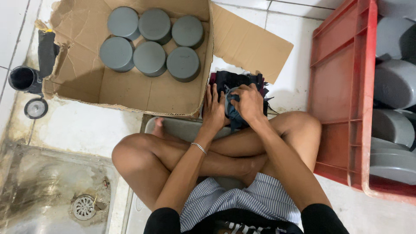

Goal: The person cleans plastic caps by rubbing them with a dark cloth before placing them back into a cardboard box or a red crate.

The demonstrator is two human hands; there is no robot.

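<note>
item: dark cloth rags, bundled on the floor between cardboard box and red crate. left hand lies flat on the bundle; right hand pinches a grey-blue piece. likely soft, light, limp; best gathered in folds.

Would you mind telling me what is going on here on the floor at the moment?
A person sits cross-legged on the tiled floor, both hands on a bundle of dark cloth in front of the knees. The left hand rests flat on it; the right hand grips a grey piece. To the left, an open cardboard box holds six grey round caps. A red crate on the right holds more grey pieces.
</note>
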